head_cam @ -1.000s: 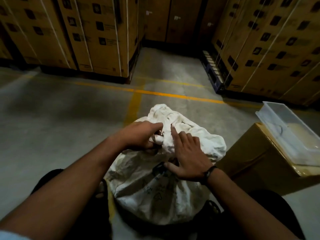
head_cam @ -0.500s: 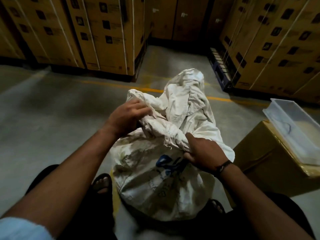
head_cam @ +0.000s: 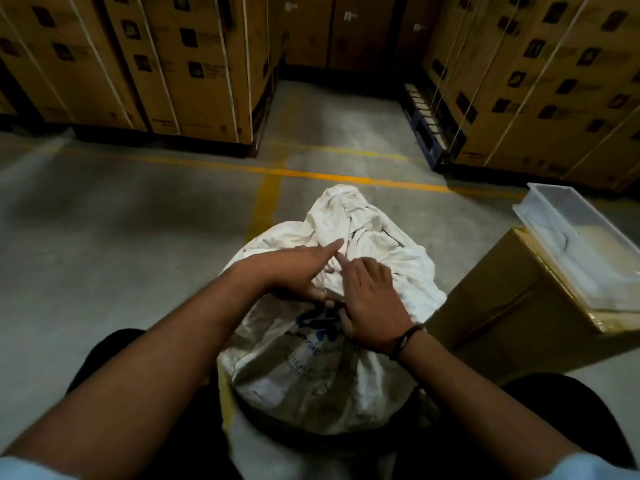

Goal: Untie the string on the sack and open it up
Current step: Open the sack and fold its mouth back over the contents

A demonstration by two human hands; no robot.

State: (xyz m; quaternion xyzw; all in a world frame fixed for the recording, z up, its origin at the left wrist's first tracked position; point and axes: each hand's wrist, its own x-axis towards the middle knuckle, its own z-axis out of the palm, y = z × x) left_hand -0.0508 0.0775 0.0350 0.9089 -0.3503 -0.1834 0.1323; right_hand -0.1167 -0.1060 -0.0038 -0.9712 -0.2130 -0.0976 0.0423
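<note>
A white woven sack [head_cam: 311, 375] with blue print stands on the floor between my legs. Its crumpled top [head_cam: 349, 220] lies folded over, away from me. My left hand [head_cam: 294, 271] is on the gathered neck, index finger stretched out and the other fingers curled into the fabric. My right hand [head_cam: 372, 299] lies on the sack just beside it, fingers fairly straight and pressing the cloth, index tip near the left index. The string is hidden under the hands and folds.
A brown carton [head_cam: 512, 306] stands close on the right with a clear plastic tub [head_cam: 585, 244] on top. Strapped carton stacks [head_cam: 194, 71] on pallets line the back and the right side [head_cam: 554, 81]. Yellow lines cross the concrete floor [head_cam: 121, 237].
The sack's top, held up high half a second ago, has dropped down. Both hands came together at the neck, and the right hand let go of the fabric and now lies flat.
</note>
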